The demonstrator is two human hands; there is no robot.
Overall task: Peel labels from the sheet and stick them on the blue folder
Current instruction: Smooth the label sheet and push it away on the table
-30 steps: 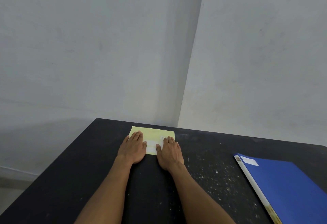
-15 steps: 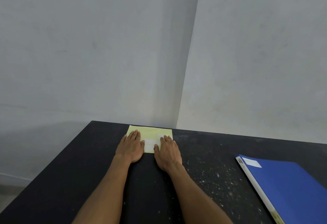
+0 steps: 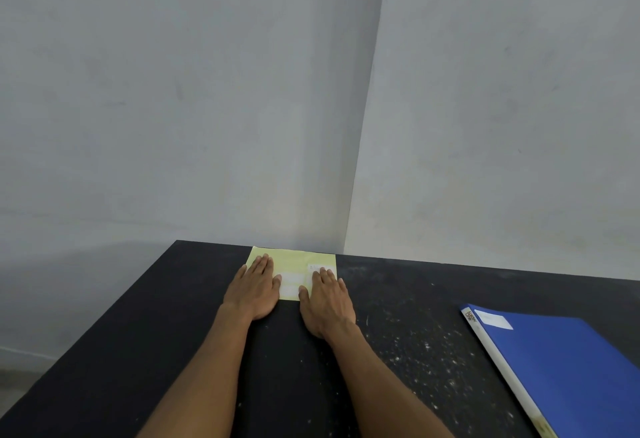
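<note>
A pale yellow label sheet (image 3: 292,259) with white labels (image 3: 291,283) lies flat at the far edge of the black table. My left hand (image 3: 254,290) rests palm down on the sheet's left half, fingers straight. My right hand (image 3: 329,300) lies flat on its right half, fingertips on a white label. Neither hand holds anything. The blue folder (image 3: 568,365) lies closed at the right, well apart from both hands, with one white label (image 3: 493,320) stuck near its top left corner.
The black table (image 3: 138,333) has white specks across its right half. Its left edge drops off to the floor. Grey walls meet in a corner right behind the sheet.
The view has tilted up a little, so hands and sheet sit lower in frame. Both hands stay flat on the sheet.
</note>
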